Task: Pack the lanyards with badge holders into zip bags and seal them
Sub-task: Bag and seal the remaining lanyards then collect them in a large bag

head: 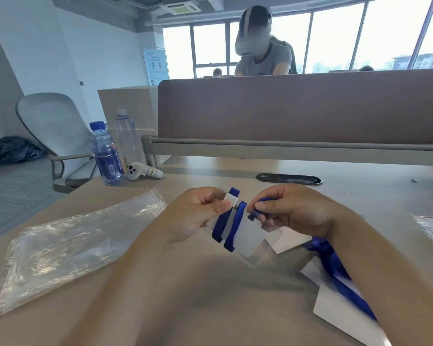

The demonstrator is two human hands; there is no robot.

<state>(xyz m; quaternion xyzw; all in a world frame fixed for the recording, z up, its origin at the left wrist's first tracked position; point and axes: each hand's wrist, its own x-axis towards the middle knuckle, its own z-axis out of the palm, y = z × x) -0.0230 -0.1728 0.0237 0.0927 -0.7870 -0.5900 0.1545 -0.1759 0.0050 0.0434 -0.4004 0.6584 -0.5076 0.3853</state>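
Spare badge holders (330, 310) lay at lower right on the table (210, 283). At frame centre the left hand (198, 216) gripped a clear badge holder (253, 236). Its long axis slanted from upper left to lower right, with the blue lanyard (235, 228) wound across it. The right hand (293, 211) pinched the strap. The zip bag (68, 243) lay at left, its mouth toward upper right.

I have the holder (250, 237), lanyard (220, 226) round it, between my left hand (195, 216) and right hand (295, 208) over the table (360, 176). A bag (68, 243) lies left, bottles (106, 156) behind it, spare holders (330, 313) right.
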